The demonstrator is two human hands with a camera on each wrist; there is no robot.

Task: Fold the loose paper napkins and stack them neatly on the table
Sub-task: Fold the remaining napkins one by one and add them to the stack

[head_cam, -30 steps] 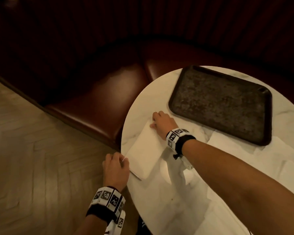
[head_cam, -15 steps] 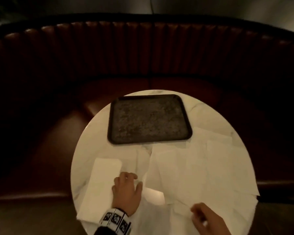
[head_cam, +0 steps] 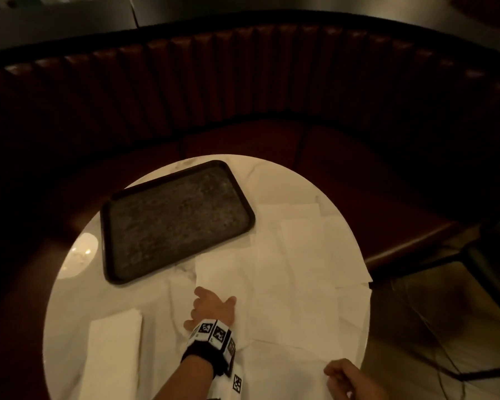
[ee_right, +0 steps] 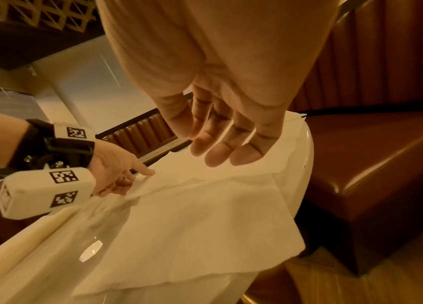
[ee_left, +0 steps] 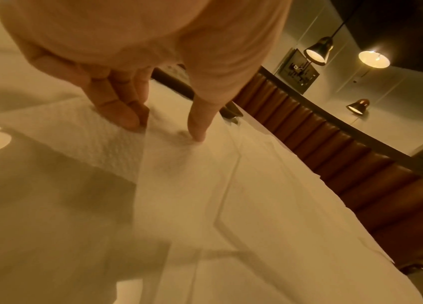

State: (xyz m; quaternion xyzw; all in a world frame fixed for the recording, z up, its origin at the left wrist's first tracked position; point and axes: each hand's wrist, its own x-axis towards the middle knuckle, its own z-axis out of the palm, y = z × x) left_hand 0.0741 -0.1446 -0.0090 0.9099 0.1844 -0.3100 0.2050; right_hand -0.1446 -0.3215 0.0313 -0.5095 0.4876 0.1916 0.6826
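Observation:
A folded white napkin [head_cam: 114, 350] lies at the near left of the round marble table [head_cam: 78, 298]. Several loose napkins [head_cam: 295, 284] overlap across the right half. My left hand [head_cam: 214, 297] is in the middle, over the left edge of those sheets. In the left wrist view its fingers [ee_left: 127, 119] press the edge of a textured napkin [ee_left: 88, 127], and its thumb presses the sheet beside it. My right hand [ee_right: 221, 148] hovers over the near-right napkins [ee_right: 205, 216] with relaxed fingers and holds nothing.
A dark rectangular tray [head_cam: 103, 226] lies empty on the far left of the table. A curved brown leather booth [head_cam: 272, 96] wraps round the far side. One napkin overhangs the table's right edge [head_cam: 368, 284]. Dark furniture legs [head_cam: 474, 255] stand on the floor at right.
My left hand has left the folded napkin and moved right onto the loose sheets. The right hand stayed low at the near right edge. The head view has swung to the right.

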